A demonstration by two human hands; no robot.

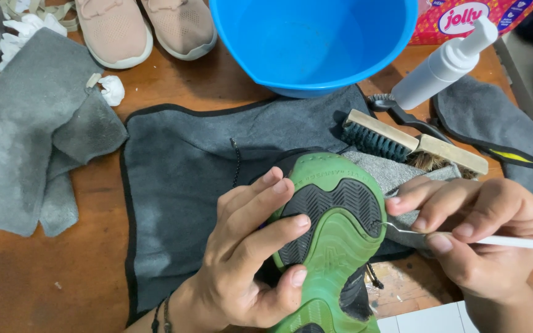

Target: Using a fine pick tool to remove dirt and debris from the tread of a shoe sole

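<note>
While left hand (pixel 248 253) grips shoe (pixel 334 228) (sole up).

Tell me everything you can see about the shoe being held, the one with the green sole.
The shoe is turned sole-up over a dark grey cloth. Its rubbery sole is green with black grooved tread panels. The left hand grips it from the side, while the right hand presses a thin metal pick's tip against the sole's edge. A black lace dangles below.

A blue basin (pixel 316 43), pink shoes (pixel 146 28), two wooden brushes (pixel 414 145), a white pump bottle (pixel 445 65) and grey cloths (pixel 32 129) lie on the wooden table (pixel 44 277)
</note>
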